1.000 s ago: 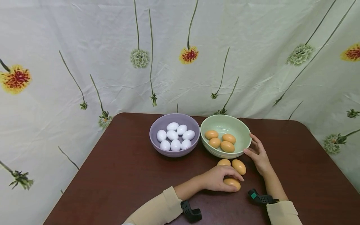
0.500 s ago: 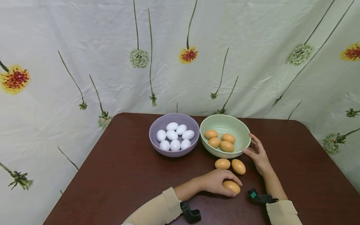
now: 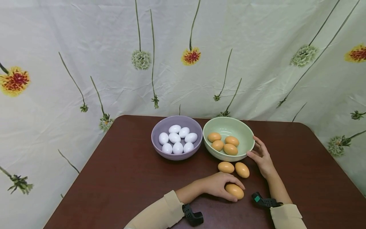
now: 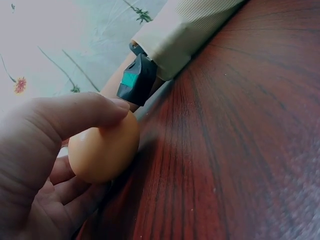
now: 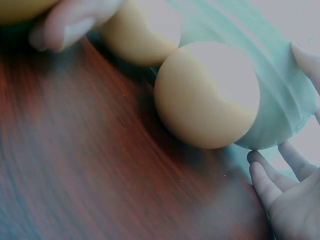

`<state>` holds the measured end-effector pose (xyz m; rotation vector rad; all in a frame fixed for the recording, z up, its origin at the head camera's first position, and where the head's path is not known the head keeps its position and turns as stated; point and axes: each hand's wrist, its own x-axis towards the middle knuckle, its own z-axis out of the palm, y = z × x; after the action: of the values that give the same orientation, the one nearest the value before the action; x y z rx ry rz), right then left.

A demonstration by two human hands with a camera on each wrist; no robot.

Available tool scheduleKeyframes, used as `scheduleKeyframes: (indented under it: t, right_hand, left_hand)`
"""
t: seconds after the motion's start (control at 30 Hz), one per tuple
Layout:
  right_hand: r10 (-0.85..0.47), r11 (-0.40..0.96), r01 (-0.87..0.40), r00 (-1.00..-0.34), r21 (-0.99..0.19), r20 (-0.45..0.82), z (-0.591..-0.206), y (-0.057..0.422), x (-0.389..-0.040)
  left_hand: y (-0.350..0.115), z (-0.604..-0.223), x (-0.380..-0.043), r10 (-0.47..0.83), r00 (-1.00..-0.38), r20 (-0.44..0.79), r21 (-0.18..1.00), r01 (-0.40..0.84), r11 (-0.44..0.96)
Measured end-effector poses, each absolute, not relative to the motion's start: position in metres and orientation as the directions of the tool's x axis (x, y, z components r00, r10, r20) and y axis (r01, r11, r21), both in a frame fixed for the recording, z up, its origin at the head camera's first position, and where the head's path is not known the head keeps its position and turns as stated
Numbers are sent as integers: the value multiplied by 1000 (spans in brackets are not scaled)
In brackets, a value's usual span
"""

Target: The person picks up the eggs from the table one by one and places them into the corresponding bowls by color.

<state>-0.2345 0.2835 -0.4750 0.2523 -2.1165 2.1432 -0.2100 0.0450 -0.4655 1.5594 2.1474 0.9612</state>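
My left hand [image 3: 218, 186] holds a brown egg [image 3: 234, 191] low over the table, thumb on one side and fingers on the other. In the left wrist view the thumb lies across this egg [image 4: 104, 147], with fingers behind and below it. At the right side of the light green bowl [image 3: 228, 124], my right hand [image 3: 263, 160] grips the wall near the rim with thumb and fingers. Several brown eggs [image 3: 230, 149] lie in that bowl. Two more, a brown egg [image 3: 226, 167] and another brown egg [image 3: 242, 170], rest on the table just in front of it.
To the left of the green bowl stands a purple bowl [image 3: 156, 144] with several white eggs [image 3: 174, 137] in it. Both bowls are near the back edge of the dark red-brown table [image 3: 128, 168]. A flower-patterned cloth [image 3: 114, 41] hangs behind.
My left hand has drawn its brown egg slightly nearer and to the left, uncovering the egg by the green bowl. My right hand stays at the bowl.
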Motion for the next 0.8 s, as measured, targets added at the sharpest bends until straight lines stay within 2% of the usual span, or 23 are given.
scheduleKeyframes:
  t: [0.3,0.8]
  right_hand:
    - [-30,-11,-195,-980,-981,196,-475,284,-235]
    - [-32,-11,-188,-982,-982,188,-475,284,-234]
  left_hand:
    - [45,-468,-211,926,-351,138,689,706,165]
    - [44,-469,-211,912,-382,149,735,659,156]
